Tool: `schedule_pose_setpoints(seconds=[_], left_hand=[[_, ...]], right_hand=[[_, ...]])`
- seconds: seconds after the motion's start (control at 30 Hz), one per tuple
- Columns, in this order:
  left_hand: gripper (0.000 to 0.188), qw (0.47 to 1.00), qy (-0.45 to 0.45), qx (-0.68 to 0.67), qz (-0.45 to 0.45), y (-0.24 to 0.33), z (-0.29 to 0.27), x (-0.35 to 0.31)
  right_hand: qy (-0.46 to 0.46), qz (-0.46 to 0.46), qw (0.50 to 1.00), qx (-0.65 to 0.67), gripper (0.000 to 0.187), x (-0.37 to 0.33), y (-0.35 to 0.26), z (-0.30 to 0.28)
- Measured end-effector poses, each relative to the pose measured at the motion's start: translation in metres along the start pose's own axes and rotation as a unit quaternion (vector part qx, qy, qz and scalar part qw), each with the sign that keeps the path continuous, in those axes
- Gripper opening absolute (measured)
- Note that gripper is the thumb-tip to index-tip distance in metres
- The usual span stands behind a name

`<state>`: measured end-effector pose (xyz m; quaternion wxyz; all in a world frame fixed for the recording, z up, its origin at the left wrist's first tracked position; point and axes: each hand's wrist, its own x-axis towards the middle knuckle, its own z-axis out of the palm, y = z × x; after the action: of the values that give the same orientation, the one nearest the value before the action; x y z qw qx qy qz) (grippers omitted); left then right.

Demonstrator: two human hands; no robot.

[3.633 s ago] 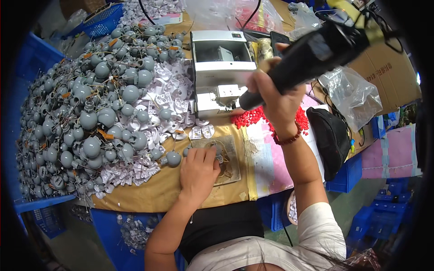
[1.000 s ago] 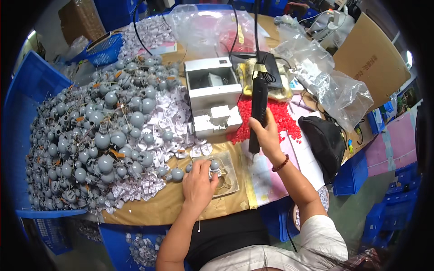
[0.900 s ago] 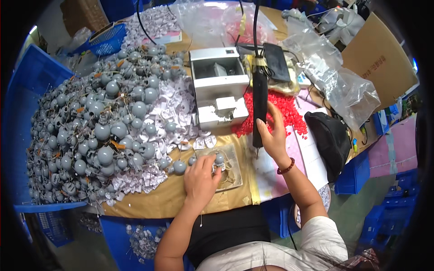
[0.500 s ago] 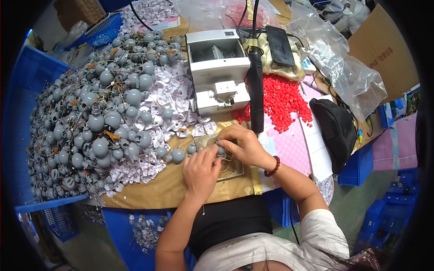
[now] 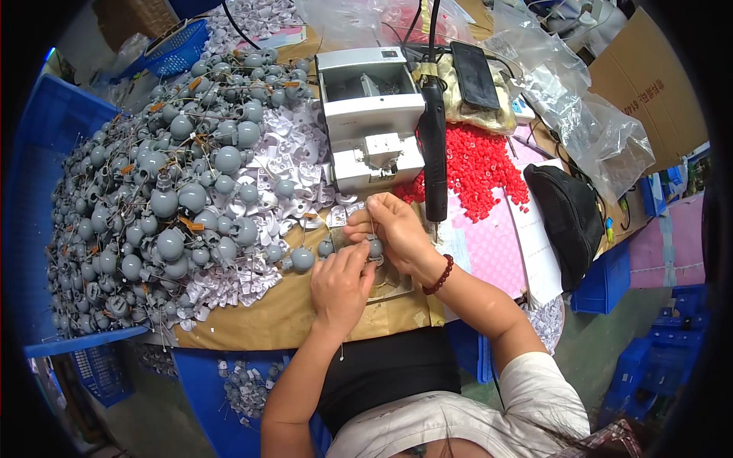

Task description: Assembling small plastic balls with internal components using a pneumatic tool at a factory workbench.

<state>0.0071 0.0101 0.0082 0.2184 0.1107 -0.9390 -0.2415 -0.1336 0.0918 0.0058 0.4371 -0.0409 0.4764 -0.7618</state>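
A small grey ball-shaped part (image 5: 375, 248) sits between my hands at the front of the bench. My left hand (image 5: 338, 288) is closed against its left side, with the fingertips partly hiding the piece. Above the ball, my right hand (image 5: 398, 233) pinches a thin wire that rises from it; the other fingers are curled. Under both hands lies a flat plate (image 5: 397, 288). Two more grey ball parts, one a loose ball part (image 5: 302, 259), rest just left of my left hand.
A big heap of grey ball parts with wires (image 5: 164, 202) and white plastic pieces (image 5: 286, 153) fills the left. A silver-white machine (image 5: 374, 122) stands ahead, beside a hanging black electric screwdriver (image 5: 434, 153). Red small parts (image 5: 473, 168), a phone (image 5: 475, 75) and a black pouch (image 5: 563, 221) lie right.
My right hand has risen slightly and turned, drawing the wire upward, so the grey ball shows more clearly. The left hand stays nearly in place.
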Motion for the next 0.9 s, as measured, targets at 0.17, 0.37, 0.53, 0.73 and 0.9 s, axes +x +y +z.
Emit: schedule_pose_setpoints(seconds=[0.17, 0.37, 0.53, 0.73, 0.9], left_hand=[[0.040, 1.000, 0.007, -0.017, 0.016, -0.002, 0.001, 0.000], [0.039, 0.995, 0.009, -0.085, 0.055, -0.012, -0.035, -0.040], [0.035, 0.993, -0.117, 0.014, -0.011, -0.051, -0.115, -0.136], [0.026, 0.910, -0.369, 0.145, -0.120, -0.080, -0.184, -0.187], [0.018, 0.978, -0.188, 0.085, 0.021, -0.046, -0.135, -0.066]], right_hand=[[-0.001, 0.018, 0.999, 0.027, 0.019, -0.001, -0.004, -0.001], [-0.135, -0.015, 0.986, -0.101, 0.036, -0.019, -0.038, -0.022], [-0.003, -0.092, 0.990, -0.105, 0.024, -0.033, -0.084, -0.099], [0.100, -0.186, 0.953, -0.217, 0.021, -0.054, -0.103, -0.146], [0.135, -0.244, 0.868, -0.412, 0.013, -0.062, -0.098, -0.169]])
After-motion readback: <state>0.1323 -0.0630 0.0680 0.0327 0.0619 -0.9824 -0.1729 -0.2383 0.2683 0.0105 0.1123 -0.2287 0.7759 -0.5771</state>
